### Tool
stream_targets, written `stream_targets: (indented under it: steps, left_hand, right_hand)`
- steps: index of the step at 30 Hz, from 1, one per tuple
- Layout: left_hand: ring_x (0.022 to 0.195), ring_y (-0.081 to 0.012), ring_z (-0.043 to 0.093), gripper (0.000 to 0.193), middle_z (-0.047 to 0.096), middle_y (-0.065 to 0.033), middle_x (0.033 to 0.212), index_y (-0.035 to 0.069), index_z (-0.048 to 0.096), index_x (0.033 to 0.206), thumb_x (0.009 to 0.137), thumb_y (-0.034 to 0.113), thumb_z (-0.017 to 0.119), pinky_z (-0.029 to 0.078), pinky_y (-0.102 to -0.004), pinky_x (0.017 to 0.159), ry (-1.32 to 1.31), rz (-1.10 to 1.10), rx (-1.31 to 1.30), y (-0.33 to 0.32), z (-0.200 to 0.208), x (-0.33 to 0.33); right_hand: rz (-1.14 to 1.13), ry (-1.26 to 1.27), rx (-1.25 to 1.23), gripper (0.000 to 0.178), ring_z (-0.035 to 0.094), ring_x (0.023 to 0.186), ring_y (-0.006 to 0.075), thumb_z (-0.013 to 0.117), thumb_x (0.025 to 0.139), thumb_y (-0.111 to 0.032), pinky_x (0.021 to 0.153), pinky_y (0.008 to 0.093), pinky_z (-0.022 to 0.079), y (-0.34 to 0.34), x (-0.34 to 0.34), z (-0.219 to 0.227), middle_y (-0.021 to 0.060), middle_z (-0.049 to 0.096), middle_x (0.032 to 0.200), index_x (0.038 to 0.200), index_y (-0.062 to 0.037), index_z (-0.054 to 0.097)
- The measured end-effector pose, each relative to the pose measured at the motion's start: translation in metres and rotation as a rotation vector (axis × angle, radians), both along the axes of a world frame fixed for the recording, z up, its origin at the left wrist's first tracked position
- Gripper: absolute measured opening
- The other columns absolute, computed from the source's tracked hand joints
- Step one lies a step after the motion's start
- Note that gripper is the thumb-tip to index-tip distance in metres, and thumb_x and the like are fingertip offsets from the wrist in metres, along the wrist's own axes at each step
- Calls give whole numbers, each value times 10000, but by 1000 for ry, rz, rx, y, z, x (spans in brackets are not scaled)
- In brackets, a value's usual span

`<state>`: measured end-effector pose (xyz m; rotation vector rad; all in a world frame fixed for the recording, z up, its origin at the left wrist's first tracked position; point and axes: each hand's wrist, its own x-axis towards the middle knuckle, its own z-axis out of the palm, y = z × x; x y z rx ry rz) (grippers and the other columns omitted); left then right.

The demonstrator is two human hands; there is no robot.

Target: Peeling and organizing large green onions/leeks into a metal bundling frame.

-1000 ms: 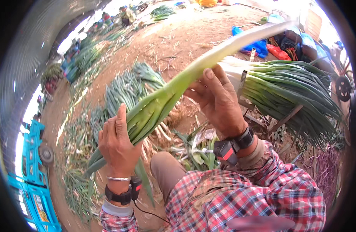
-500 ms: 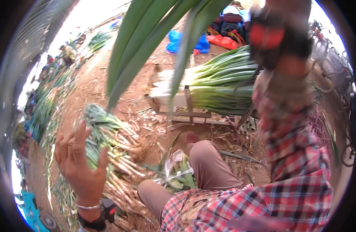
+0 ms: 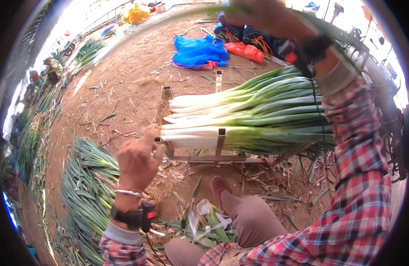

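Observation:
My right hand (image 3: 262,18) is raised at the top, closed round a leek (image 3: 193,14); its long green leaf stretches out to the left, blurred. Below it lies a large row of trimmed leeks (image 3: 257,111), white ends to the left and green leaves to the right, in a low metal frame (image 3: 220,144) with upright posts. My left hand (image 3: 138,160) hovers near the frame's left end. Its fingers are apart and seem to hold nothing. Beside and below it is a heap of untrimmed leeks (image 3: 86,190) on the ground.
Stripped leaves and plastic strips (image 3: 206,221) lie between my legs. Beyond the frame are a blue plastic sheet (image 3: 200,49), a red bag (image 3: 244,52) and dark bags. A person (image 3: 53,71) sits far left. Bicycle-like metal parts (image 3: 386,84) stand at the right.
My left hand has moved right and up toward the frame, its fingers turning that way. My right hand has shifted left, and the leaves that hung across the view have swung up.

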<state>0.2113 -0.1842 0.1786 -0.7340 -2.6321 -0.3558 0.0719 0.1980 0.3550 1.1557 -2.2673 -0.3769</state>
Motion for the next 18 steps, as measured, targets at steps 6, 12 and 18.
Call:
stream_targets:
  steps: [6,12,18]
  left_hand:
    - [783,-271,671,340,694,-83,867,76,619,1135,850,250,681,513,-394,744,-182,-9,81,19,-69,-73]
    - [965,-366,635,408,646,-181,1090,68,566,1236,876,241,648,513,-436,814,-182,-59,46,52,-119,-145]
    - [1184,-364,545,536,561,-201,1297,19,474,1340,917,325,596,425,-431,1018,-132,-68,-11,83,-170,-198]
  right_hand:
    - [-462,-538,-217,233,566,1003,289,606,897,-261,874,456,414,24,-24,-135,118,545,991,1052,-88,596]
    - [-462,-309,-118,104,607,946,308,617,847,-114,808,414,480,38,-40,-173,138,536,1010,933,-72,578]
    - [-463,-88,-23,130,612,979,270,565,823,-65,872,399,485,38,-43,-206,86,545,1026,948,-82,595]
